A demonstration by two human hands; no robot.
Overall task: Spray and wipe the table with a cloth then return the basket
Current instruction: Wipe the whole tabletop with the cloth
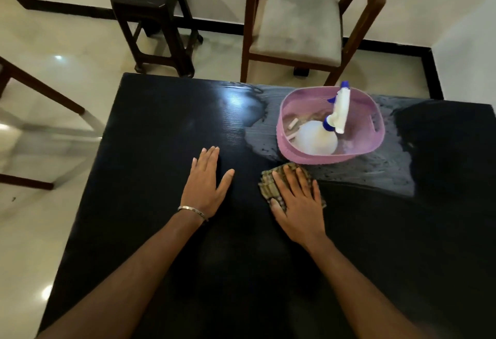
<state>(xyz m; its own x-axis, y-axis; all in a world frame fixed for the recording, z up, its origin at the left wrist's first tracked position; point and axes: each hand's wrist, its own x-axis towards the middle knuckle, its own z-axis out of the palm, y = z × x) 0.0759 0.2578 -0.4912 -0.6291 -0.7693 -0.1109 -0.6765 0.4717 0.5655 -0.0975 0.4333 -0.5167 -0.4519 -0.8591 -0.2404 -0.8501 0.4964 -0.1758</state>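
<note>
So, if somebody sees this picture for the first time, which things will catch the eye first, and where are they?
The pink basket at the far right of the black table stands out most, with a white spray bottle lying inside it. Just in front of it, the right hand presses flat on a checked cloth, beside a wet, smeared patch around the basket. The left hand rests flat on the dry side.

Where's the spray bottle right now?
In the head view, the spray bottle lies in the pink basket on the table's far right.
</note>
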